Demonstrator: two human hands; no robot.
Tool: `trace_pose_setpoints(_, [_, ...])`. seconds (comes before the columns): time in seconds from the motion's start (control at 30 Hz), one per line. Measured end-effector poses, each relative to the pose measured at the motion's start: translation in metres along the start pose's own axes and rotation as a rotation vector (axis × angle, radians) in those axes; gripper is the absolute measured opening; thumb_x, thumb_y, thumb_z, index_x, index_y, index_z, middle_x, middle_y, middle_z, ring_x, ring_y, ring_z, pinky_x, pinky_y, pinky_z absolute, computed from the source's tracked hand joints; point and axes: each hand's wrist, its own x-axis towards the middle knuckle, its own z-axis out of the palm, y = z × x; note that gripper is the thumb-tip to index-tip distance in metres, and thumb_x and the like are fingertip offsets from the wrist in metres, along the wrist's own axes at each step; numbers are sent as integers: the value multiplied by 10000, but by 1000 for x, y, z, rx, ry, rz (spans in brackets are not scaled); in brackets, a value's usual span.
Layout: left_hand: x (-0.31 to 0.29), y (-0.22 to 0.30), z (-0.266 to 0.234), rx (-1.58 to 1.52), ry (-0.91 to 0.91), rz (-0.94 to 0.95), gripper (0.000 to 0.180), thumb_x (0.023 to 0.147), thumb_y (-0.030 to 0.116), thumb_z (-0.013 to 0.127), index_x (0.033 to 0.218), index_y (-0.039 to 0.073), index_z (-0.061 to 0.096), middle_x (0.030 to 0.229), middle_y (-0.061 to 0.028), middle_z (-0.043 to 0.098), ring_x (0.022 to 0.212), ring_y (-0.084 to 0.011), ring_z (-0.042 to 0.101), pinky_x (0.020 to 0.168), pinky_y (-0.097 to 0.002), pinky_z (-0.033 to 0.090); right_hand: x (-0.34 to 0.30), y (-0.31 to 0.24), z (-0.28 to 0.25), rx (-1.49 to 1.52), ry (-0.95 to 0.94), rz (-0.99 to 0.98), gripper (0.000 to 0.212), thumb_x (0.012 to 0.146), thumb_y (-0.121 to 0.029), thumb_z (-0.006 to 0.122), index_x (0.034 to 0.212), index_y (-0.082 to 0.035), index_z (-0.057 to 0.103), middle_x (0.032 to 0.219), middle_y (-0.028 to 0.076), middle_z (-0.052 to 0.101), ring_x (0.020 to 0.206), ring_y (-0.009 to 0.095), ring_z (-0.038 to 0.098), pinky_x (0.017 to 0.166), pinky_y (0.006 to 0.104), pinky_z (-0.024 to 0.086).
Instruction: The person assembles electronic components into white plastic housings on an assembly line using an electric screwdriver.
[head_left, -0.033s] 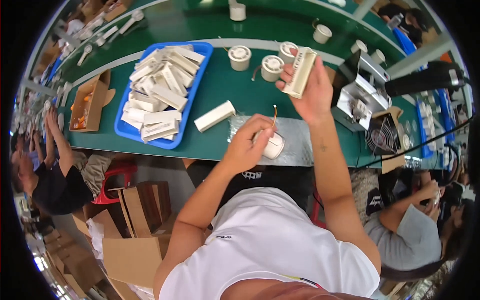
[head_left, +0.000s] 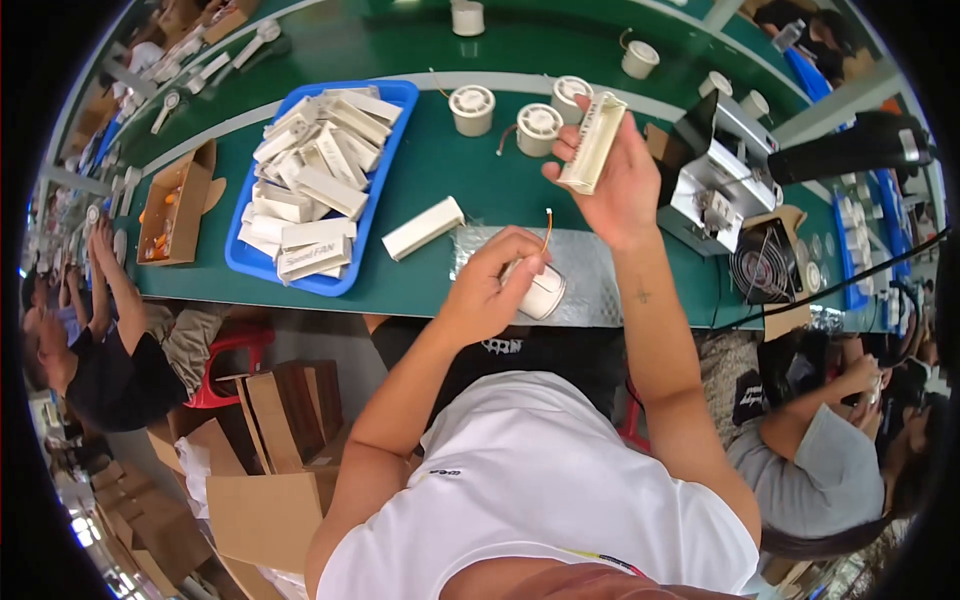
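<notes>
My left hand (head_left: 490,285) is closed on a round white fan housing (head_left: 544,292) just above a silver sheet (head_left: 596,280). A thin orange wire with a small white plug (head_left: 548,228) sticks up beside its fingertips. Farther off, my right hand (head_left: 625,190) grips a long white handle shell (head_left: 597,145), its hollow trough partly turned up and dark lettering along one side. Another handle shell (head_left: 424,229) lies on the green table left of my left hand. Beyond stand white fan housings (head_left: 472,109) with slotted tops, some trailing wires.
At left, a blue tray (head_left: 375,200) is heaped with handle shells, beside a cardboard box (head_left: 180,205) of small orange parts. A metal fixture (head_left: 715,185), black tool (head_left: 850,160) and black fan (head_left: 765,268) stand right. A cable crosses there. Co-workers sit on both sides.
The handle shell in my right hand has turned slightly, showing more of its hollow side. The whole view has shifted a little; my left hand keeps its hold.
</notes>
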Motion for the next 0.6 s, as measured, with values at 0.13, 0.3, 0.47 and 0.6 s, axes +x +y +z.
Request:
trace_pose_setpoints(0.13, [4,11,7,11,-113,0,121,975,96,544,939,-6,599,969,-97,598,918,-199,583,847,-313,460,-22,3,6,89,-2,74,455,1030,-468,384,1307,-123,491,968,66,593,922,214,593,844,471,508])
trace_pose_setpoints(0.3, [-6,29,18,45,-81,7,133,982,107,542,945,-6,602,970,-96,598,921,-201,582,858,-316,457,-43,8,16,39,30,141,524,1049,-434,341,1422,-76,427,995,60,533,904,173,526,789,408,513])
trace_pose_setpoints(0.47, [-29,37,34,94,2,10,121,981,103,539,960,2,603,962,-100,596,921,-210,581,869,-322,456,-65,15,16,134,-60,178,506,1053,-404,360,1434,-74,404,1022,72,536,939,191,544,829,414,510])
trace_pose_setpoints(0.6, [-33,19,45,219,34,-9,99,971,107,555,992,19,595,974,-91,598,932,-188,578,860,-318,458,-90,19,7,2,-44,-28,443,1052,-297,419,1432,-75,375,1126,106,541,1014,222,566,922,459,509])
